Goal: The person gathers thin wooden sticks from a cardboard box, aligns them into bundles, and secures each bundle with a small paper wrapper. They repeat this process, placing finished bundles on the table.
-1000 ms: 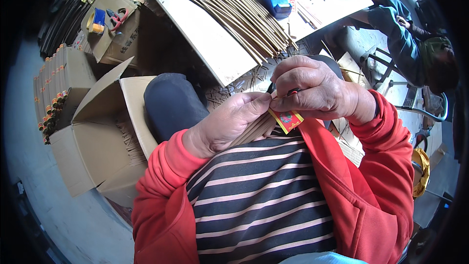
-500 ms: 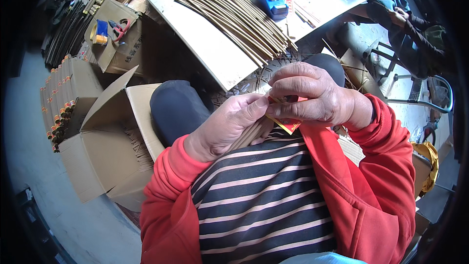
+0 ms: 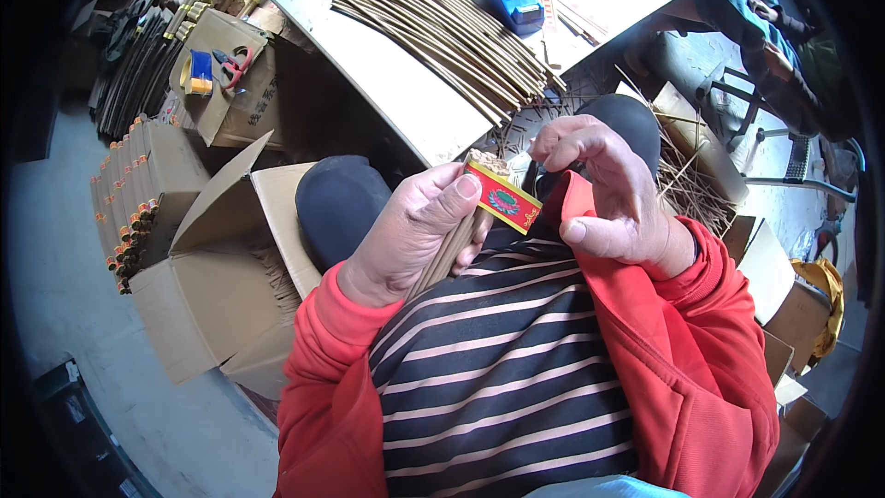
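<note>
Held in front of my striped shirt, a bundle of thin brown sticks (image 3: 445,258) that look like incense is gripped in my left hand (image 3: 398,232). My left thumb presses the end of a red paper label (image 3: 505,199) with yellow edges and a green emblem against the bundle near its top. The label's other end sticks out to the right, loose. The pale stick ends show above it. My right hand (image 3: 616,186) is just right of the label, off the bundle, with thumb and fingers apart and nothing between them.
On the white table (image 3: 429,124) lie many brown sticks (image 3: 442,28) and a blue tape dispenser (image 3: 513,2). An open cardboard box (image 3: 207,290) is at left, beside stacked labelled bundles (image 3: 124,194). Scissors (image 3: 235,65) and a tape roll (image 3: 196,72) rest on another carton. A person (image 3: 784,46) sits at far right.
My right hand has let go of the bundle and label and moved right, its fingers spreading. The label now shows its face. My left hand keeps the bundle, turned slightly more upright.
</note>
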`<state>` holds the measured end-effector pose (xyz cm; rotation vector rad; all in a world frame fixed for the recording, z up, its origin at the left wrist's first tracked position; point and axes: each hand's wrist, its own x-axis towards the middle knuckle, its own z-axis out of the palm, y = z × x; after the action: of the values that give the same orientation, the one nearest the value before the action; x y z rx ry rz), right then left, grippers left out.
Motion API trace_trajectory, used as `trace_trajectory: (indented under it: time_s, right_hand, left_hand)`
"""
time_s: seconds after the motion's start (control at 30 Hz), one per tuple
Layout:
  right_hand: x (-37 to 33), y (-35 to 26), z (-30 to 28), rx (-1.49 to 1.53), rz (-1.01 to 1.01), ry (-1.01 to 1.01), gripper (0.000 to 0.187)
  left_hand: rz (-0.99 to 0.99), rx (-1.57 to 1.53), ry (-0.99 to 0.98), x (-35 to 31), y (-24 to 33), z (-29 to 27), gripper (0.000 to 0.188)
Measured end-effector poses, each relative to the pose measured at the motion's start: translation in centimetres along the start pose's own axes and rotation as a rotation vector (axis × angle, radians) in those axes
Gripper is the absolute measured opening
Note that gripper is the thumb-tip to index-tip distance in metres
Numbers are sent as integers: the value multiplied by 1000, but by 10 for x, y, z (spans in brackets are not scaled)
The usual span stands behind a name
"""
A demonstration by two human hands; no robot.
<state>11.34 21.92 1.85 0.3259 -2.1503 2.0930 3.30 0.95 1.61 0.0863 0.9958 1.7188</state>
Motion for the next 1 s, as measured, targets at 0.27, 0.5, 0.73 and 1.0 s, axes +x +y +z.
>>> trace_trajectory:
  time_s: [0.27,0.5,0.73,1.0]
  right_hand:
    - [14,-2,26,25,469,9,42]
    - [12,14,27,154,318,-11,24]
    - [10,27,27,108,80,-22,18]
    - [11,32,21,-11,56,-37,20]
  left_hand:
    - [47,70,89,-1,-1,11,37]
    - [37,69,52,-1,-1,8,41]
    - [20,22,-23,-2,-2,0,41]
    - [-28,-58,-118,3,-2,-6,43]
